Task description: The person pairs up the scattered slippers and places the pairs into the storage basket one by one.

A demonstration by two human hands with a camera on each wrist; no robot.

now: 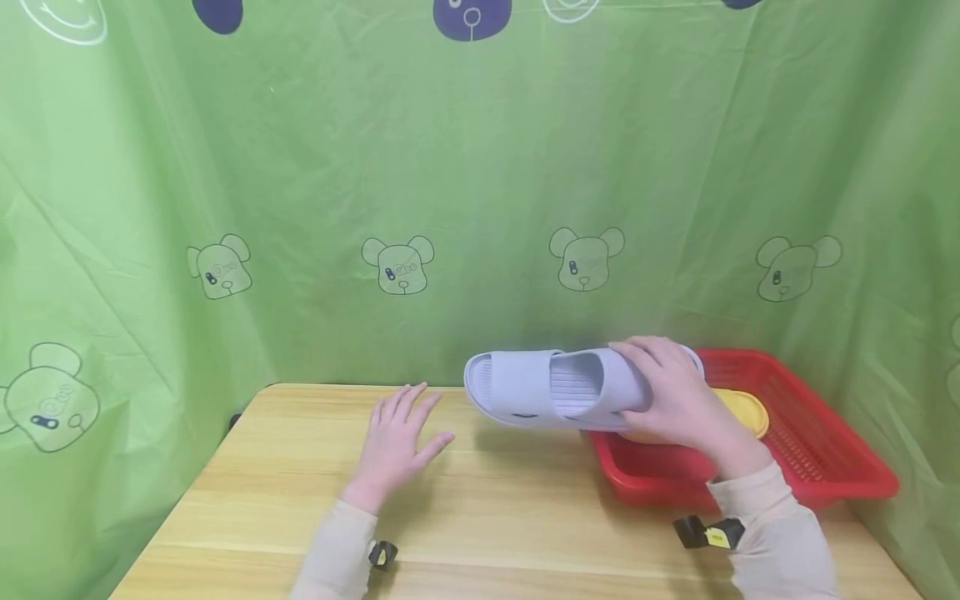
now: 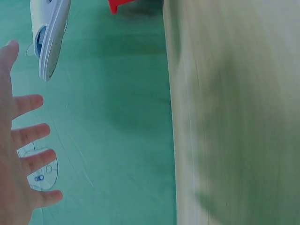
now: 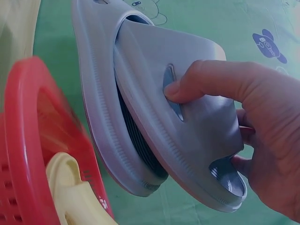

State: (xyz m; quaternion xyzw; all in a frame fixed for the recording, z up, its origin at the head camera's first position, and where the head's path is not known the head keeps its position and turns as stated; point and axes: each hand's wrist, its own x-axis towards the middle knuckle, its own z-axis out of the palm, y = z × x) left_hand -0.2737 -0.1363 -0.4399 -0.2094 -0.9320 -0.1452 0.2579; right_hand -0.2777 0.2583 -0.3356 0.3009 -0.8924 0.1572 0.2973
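Observation:
A pair of pale lavender-grey slippers, one partly tucked into the other, is held up in the air near the table's back edge. My right hand grips the pair at its right end. In the right wrist view the thumb presses on the strap of the nearer slipper, while the other slipper sits against it; the fingertips are hidden behind the strap. My left hand is apart from the slippers, fingers spread and holding nothing, over the table's left half.
A red plastic basket with slotted walls stands on the right of the wooden table. Inside it lies yellow footwear, partly hidden by my right hand. A green curtain printed with bear heads hangs behind and at both sides.

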